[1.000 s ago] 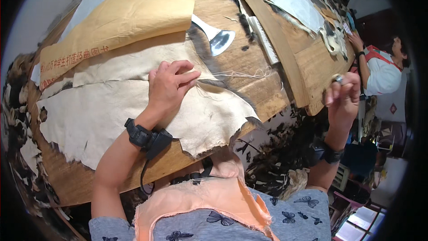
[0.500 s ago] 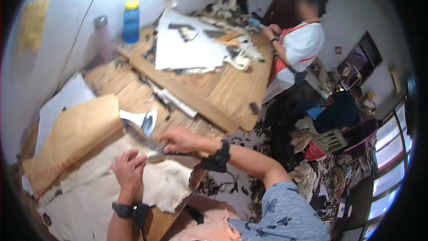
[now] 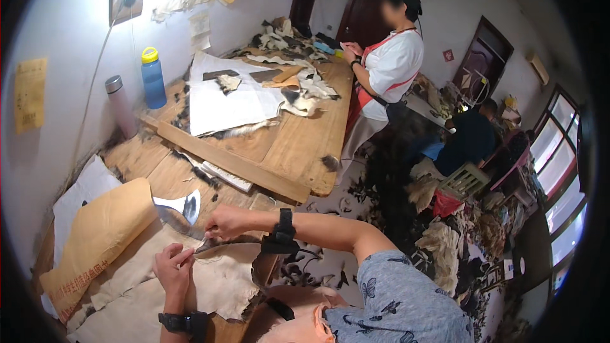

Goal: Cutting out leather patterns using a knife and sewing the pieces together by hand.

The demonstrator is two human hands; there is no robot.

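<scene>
A cream hide with a dark furry edge lies on the near corner of the wooden table. My left hand rests on it, fingers bent and pinching its edge. Just right of that, my right hand is closed in a pinch over the same seam-like edge; a small thing at its fingertips is too small to name. Beyond my hands lies a silver tool with a flared, curved blade, its other end hidden by a brown paper sheet. More pale hide spreads to the left.
A long wooden board crosses the table. Behind it are a white sheet with hide scraps, a blue bottle and a pink flask. One person stands at the far end; another sits beyond, among scrap piles.
The view has tilted up, so the table sits lower and further left. My right hand has come slightly closer to my left. The standing person's hands have drawn nearer to their body.
</scene>
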